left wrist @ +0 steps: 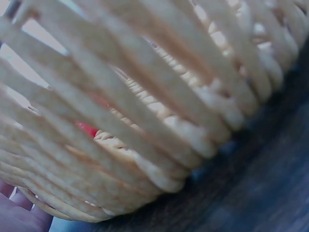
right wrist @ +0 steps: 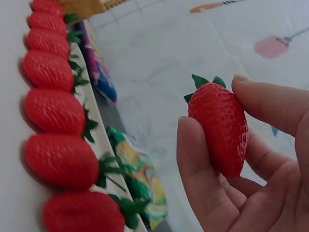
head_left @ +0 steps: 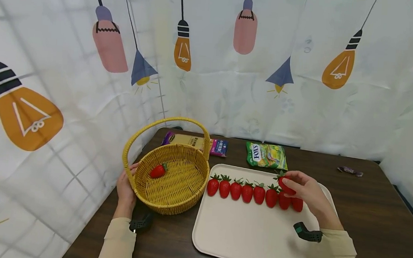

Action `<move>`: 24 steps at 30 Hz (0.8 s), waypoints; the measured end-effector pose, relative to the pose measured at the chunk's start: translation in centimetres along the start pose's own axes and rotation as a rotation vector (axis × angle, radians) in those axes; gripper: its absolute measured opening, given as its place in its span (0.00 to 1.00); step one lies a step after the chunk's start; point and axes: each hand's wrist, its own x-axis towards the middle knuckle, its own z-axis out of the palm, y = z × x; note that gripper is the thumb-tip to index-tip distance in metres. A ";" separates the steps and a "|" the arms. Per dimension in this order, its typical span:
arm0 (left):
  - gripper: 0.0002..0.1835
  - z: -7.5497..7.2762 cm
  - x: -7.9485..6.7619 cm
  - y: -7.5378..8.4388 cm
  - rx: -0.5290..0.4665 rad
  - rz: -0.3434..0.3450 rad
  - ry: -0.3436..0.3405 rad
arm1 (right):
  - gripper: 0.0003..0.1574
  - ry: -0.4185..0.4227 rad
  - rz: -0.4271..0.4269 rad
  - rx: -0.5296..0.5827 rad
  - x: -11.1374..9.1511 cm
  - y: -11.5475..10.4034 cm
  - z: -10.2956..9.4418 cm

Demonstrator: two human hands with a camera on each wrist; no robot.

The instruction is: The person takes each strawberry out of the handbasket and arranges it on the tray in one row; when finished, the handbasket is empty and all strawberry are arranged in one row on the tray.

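Observation:
My right hand [head_left: 304,192] pinches a red strawberry [right wrist: 219,128] with green leaves between thumb and fingers, above the right end of a row of strawberries. Several more strawberries [head_left: 247,192] lie side by side along the far part of a white tray [head_left: 242,235], leaves pointing away from me. To the left stands a yellow woven basket [head_left: 172,206] with a tall hoop handle, and one strawberry [head_left: 158,171] lies inside it. Against the basket's left side my left hand [head_left: 126,185] holds its wall; in the left wrist view the slats hide most of the fingers.
Behind the basket lies a purple and tan snack packet [head_left: 219,147]. A green candy bag [head_left: 267,155] sits just beyond the tray. One small wrapped candy [head_left: 350,171] is at the far right of the dark wooden table [head_left: 383,221]. A patterned curtain [head_left: 209,93] hangs behind.

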 end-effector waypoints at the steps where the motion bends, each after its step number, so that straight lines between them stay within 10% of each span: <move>1: 0.17 0.0 -0.1 0.0 0.000 -0.003 0.001 | 0.33 0.010 -0.008 0.005 -0.1 0.1 -0.4; 24: 0.16 0.0 -0.2 0.0 0.004 0.008 0.008 | 0.29 0.220 -0.023 0.074 -1.7 3.0 -6.9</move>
